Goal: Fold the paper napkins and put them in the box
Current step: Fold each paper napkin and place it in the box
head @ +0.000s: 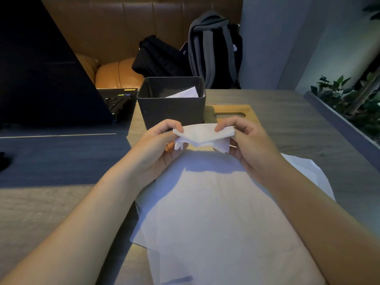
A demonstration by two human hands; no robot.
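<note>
Folding step nearly complete: left hand [159, 144] and right hand [246, 140] pinch the folded napkin [202, 134] in their fingers; placement in the box [171, 109] appears next.

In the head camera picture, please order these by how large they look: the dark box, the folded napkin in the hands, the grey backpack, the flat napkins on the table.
1. Flat napkins, nearest the camera
2. Dark box and grey backpack: similar, not ranked
3. Folded napkin
</note>
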